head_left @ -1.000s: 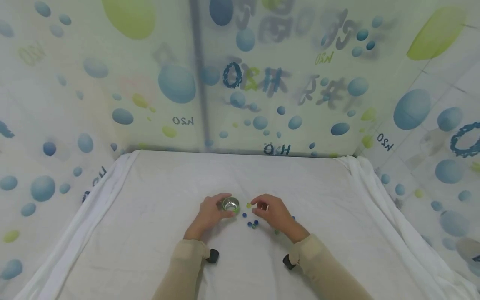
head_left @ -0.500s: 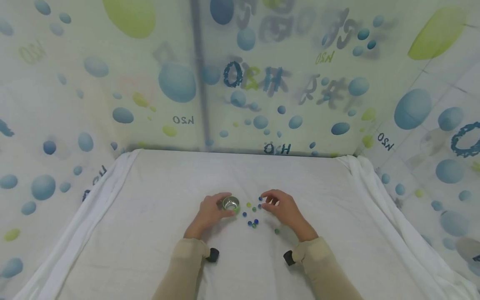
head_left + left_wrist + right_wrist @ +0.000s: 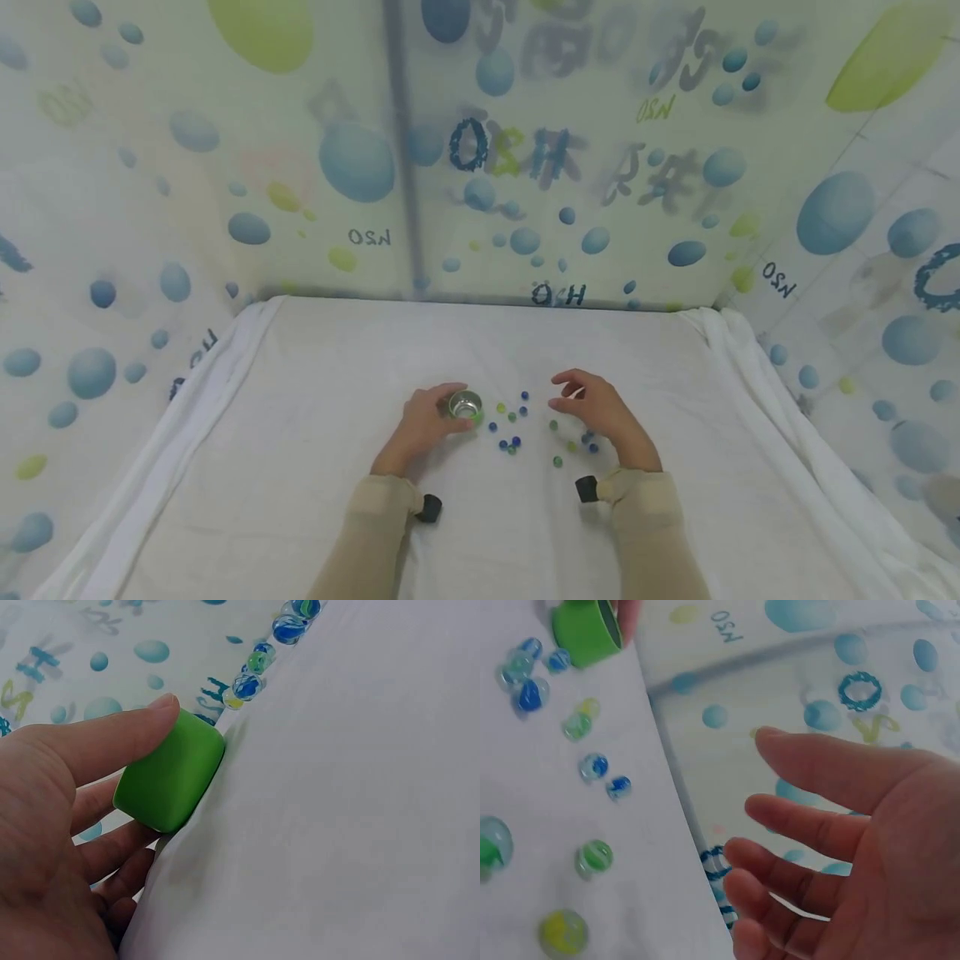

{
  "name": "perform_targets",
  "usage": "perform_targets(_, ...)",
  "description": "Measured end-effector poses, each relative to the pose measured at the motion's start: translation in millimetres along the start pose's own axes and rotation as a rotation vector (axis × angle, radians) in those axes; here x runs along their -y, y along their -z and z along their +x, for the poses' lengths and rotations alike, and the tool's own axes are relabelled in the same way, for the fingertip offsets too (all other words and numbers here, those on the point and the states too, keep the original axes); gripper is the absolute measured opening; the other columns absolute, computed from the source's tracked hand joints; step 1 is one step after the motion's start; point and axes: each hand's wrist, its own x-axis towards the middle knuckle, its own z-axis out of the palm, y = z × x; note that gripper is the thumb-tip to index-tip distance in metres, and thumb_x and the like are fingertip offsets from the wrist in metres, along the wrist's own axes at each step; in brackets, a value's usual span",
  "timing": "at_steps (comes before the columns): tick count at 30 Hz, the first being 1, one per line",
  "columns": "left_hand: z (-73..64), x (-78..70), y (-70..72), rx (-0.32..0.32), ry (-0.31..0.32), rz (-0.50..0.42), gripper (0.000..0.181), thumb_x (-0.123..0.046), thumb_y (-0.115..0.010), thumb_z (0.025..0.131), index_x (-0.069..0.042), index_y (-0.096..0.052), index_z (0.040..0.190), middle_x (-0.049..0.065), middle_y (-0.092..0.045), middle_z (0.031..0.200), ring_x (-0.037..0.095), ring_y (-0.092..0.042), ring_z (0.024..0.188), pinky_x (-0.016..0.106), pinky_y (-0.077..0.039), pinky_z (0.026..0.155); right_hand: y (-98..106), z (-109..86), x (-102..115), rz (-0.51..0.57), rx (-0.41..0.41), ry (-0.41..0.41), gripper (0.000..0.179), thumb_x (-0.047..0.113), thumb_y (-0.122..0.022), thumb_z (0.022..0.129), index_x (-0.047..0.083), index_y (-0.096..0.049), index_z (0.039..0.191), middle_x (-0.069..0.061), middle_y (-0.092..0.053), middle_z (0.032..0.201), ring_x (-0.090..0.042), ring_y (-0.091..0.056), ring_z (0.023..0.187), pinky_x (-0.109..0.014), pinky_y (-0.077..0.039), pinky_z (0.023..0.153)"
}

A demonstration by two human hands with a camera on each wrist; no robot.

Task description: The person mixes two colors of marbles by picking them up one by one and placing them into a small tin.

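My left hand holds a small cup on the white cloth, thumb on its near side and fingers round the back. Bright green outside, the cup has a shiny metal inside, with no marble showing in it. Just right of it lie several glass marbles, among them a yellow one and a blue one. Farther right my right hand hovers with fingers loosely bent, holding nothing. Beside it lie more marbles, including a green-striped marble and a yellow marble in the right wrist view.
White cloth covers the table and bunches in folds along both sides. Behind stands a curtain printed with blue and green drops. Another green marble lies nearer the front, between the forearms.
My right hand has moved right, away from the cup and the left group of marbles, uncovering several marbles. The left hand keeps its hold on the cup in place.
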Motion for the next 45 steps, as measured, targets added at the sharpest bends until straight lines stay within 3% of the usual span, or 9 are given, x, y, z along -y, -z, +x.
perform_targets(6, 2.7, 0.9, 2.4, -0.001, -0.001, 0.010, 0.066, -0.039, -0.083, 0.075, -0.026, -0.057, 0.135, 0.003, -0.057, 0.131, 0.029, -0.045, 0.118, 0.053, -0.035, 0.102, 10, -1.3, -9, -0.037, -0.005, -0.057, 0.035, 0.022, -0.071, 0.089, 0.007, -0.064, 0.119, -0.006, -0.060, 0.099, -0.024, -0.054, 0.091, -0.040, -0.046, 0.074)
perform_targets(14, 2.1, -2.4, 4.6, -0.001, 0.002, 0.015, 0.065, -0.035, -0.083, 0.076, -0.024, -0.057, 0.135, 0.005, -0.057, 0.131, 0.030, -0.045, 0.119, 0.053, -0.034, 0.102, 17, -2.2, -27, -0.067, 0.065, -0.136, 0.025, 0.016, -0.071, 0.087, 0.009, -0.068, 0.111, -0.007, -0.059, 0.096, -0.024, -0.052, 0.087, -0.040, -0.044, 0.075)
perform_targets(20, 2.3, -3.2, 4.6, 0.004, 0.004, 0.004, 0.066, -0.035, -0.083, 0.076, -0.024, -0.057, 0.135, 0.006, -0.057, 0.132, 0.030, -0.044, 0.120, 0.053, -0.034, 0.103, 24, -5.2, -43, -0.056, 0.134, -0.147, 0.020, 0.009, -0.068, 0.086, 0.011, -0.070, 0.106, -0.005, -0.058, 0.093, -0.023, -0.051, 0.086, -0.038, -0.043, 0.074)
perform_targets(27, 2.7, -3.1, 4.0, 0.005, 0.020, 0.000, 0.066, -0.033, -0.083, 0.075, -0.024, -0.057, 0.135, 0.005, -0.057, 0.132, 0.030, -0.044, 0.121, 0.053, -0.033, 0.104, 24, -7.5, -54, -0.004, 0.188, -0.126, 0.027, 0.000, -0.065, 0.082, 0.008, -0.072, 0.106, -0.005, -0.058, 0.089, -0.020, -0.051, 0.078, -0.032, -0.044, 0.068)
perform_targets(33, 2.8, -4.1, 2.7, 0.016, 0.016, 0.005, 0.066, -0.034, -0.083, 0.076, -0.024, -0.057, 0.135, 0.005, -0.056, 0.133, 0.030, -0.044, 0.121, 0.053, -0.033, 0.104, 22, -8.7, -59, -0.005, 0.188, -0.108, 0.025, 0.000, -0.067, 0.080, 0.006, -0.073, 0.103, -0.003, -0.060, 0.088, -0.019, -0.051, 0.078, -0.032, -0.045, 0.068)
perform_targets(45, 4.2, -0.5, 1.3, 0.017, -0.002, 0.013, 0.066, -0.034, -0.083, 0.075, -0.023, -0.058, 0.135, 0.006, -0.058, 0.131, 0.031, -0.045, 0.119, 0.052, -0.034, 0.102, 20, -8.9, -60, -0.018, 0.183, -0.160, 0.019, 0.000, -0.066, 0.081, 0.008, -0.074, 0.096, -0.001, -0.064, 0.089, -0.019, -0.054, 0.081, -0.033, -0.045, 0.073)
